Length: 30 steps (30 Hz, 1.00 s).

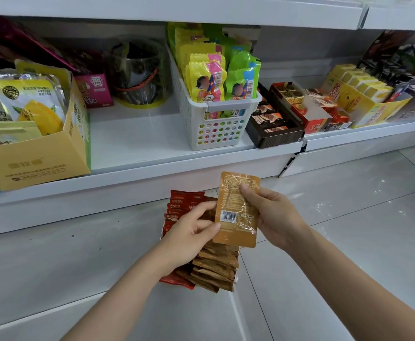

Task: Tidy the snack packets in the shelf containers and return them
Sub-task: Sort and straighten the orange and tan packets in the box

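Both forearms are bare to each hand, left (191,227) and right (270,215).

Both hands (189,230) (268,212) holding orange packet (236,212), white basket (216,119) shelved

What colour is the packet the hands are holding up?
Orange-brown packet, with a white barcode patch near the bottom. The head view shows it.

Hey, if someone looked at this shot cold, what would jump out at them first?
Front and centre, the right hand holds an orange snack packet upright, barcode facing the camera, while the left hand pinches its edge above rows of red and brown packets. Behind, on the shelf, a white perforated basket brims with bright yellow and green packets.
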### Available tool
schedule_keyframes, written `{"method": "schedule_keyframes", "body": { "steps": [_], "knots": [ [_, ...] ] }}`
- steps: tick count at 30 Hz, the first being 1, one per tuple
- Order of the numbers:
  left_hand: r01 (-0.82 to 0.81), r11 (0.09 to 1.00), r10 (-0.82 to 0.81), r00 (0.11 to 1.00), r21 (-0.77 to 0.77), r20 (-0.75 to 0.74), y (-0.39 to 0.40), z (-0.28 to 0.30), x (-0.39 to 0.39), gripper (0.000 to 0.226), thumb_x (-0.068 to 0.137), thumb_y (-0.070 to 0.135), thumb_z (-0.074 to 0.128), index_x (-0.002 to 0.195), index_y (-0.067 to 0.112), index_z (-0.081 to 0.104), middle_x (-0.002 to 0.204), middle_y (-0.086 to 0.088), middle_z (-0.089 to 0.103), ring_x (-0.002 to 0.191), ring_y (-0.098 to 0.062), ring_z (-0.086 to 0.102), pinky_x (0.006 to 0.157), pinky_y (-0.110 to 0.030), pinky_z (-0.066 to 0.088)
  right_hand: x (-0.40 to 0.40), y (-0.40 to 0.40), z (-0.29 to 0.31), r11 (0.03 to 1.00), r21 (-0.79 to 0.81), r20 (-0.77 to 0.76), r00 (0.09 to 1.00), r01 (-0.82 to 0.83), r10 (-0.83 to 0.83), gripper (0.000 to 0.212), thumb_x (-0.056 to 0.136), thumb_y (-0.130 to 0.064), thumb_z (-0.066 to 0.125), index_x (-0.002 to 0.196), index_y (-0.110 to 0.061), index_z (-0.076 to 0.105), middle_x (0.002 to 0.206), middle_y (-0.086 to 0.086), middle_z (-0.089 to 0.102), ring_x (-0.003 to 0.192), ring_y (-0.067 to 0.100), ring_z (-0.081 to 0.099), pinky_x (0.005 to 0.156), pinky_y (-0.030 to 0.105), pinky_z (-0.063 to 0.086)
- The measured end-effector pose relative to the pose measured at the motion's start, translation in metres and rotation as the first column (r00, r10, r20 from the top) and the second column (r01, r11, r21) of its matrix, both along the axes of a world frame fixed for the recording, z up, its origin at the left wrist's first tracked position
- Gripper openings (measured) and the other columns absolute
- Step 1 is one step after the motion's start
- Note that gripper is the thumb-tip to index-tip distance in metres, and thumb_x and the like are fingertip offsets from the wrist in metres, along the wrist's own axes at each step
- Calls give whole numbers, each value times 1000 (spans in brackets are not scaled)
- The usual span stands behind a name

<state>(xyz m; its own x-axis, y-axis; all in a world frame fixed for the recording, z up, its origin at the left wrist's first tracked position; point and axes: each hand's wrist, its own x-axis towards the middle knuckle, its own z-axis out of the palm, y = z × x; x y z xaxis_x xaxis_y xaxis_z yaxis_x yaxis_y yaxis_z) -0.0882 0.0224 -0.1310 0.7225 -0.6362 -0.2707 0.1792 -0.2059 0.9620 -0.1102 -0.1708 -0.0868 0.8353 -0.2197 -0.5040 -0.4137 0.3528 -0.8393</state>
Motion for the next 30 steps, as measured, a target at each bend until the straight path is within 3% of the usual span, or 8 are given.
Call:
{"method": "schedule_keyframes", "body": {
  "steps": [7, 9, 12, 16, 19, 21, 24, 30],
  "knots": [
    [-22, 999, 23, 1000, -47, 19, 2, -5, -1, 44, 104, 20, 50, 131, 53, 44, 109, 2, 76, 104, -14, 71, 87, -25, 56, 2, 0, -3, 997, -78, 36, 999, -6, 8, 26, 89, -23, 70, 106, -3, 73, 95, 11, 77, 83, 22, 75, 66, 31, 60],
    [-52, 998, 54, 998, -44, 22, 2, -7, -2, 44, 104, 20, 50, 136, 49, 43, 109, 3, 76, 105, -14, 71, 92, -32, 55, 2, 0, -2, 953, -301, 38, 998, -31, 44, 25, 87, -33, 72, 101, -12, 74, 89, 2, 78, 80, 17, 75, 62, 25, 58],
    [-103, 994, 105, 993, -43, 44, 0, -7, -2, 43, 104, 23, 48, 134, 53, 45, 110, 8, 75, 105, -10, 70, 91, -30, 55, 2, -1, 0, 700, -710, 14, 994, -68, 110, 26, 87, -46, 70, 108, -32, 61, 92, -4, 75, 83, 11, 72, 69, 28, 60],
    [-58, 997, 63, 994, -60, 91, -5, 2, -1, 36, 98, 42, 50, 122, 68, 51, 126, 28, 62, 117, 5, 58, 94, -22, 50, -1, 12, 6, 888, -438, 24, 985, -143, 170, 50, 82, -62, 63, 113, -21, 64, 106, 8, 71, 95, 18, 72, 73, 33, 62],
    [-3, 1000, 5, 991, -11, 137, -8, 2, -1, 42, 99, 41, 52, 124, 73, 45, 127, 33, 54, 118, 16, 49, 96, -15, 43, -1, 15, 9, 927, -305, 2, 973, -219, 231, 66, 74, -70, 62, 121, -25, 54, 116, 4, 66, 101, 15, 70, 79, 30, 61],
    [19, 999, -27, 983, 43, 181, -9, 0, -2, 45, 100, 35, 55, 126, 71, 46, 122, 27, 52, 115, 13, 49, 98, -16, 42, -1, 12, 8, 949, -233, -22, 977, -212, 213, 53, 93, -56, 55, 133, -22, 50, 118, 2, 64, 101, 15, 70, 88, 38, 59],
    [58, 993, -80, 973, 105, 218, -4, -3, -5, 41, 97, 35, 61, 126, 61, 51, 122, 24, 53, 114, 9, 54, 94, -17, 47, 2, -1, 6, 985, -155, -28, 997, -73, 70, 34, 107, -28, 39, 106, -3, 62, 94, 13, 75, 87, 24, 74, 90, 49, 57],
    [97, 950, -190, 933, 296, 305, 17, -13, 2, 15, 96, 34, 62, 107, 41, 68, 107, 28, 67, 105, 7, 61, 96, -30, 51, 2, -32, 9, 992, 10, 47, 991, 128, -128, 28, 106, -25, 44, 109, -3, 61, 89, 6, 77, 84, 17, 75, 67, 31, 61]
  ]
}}
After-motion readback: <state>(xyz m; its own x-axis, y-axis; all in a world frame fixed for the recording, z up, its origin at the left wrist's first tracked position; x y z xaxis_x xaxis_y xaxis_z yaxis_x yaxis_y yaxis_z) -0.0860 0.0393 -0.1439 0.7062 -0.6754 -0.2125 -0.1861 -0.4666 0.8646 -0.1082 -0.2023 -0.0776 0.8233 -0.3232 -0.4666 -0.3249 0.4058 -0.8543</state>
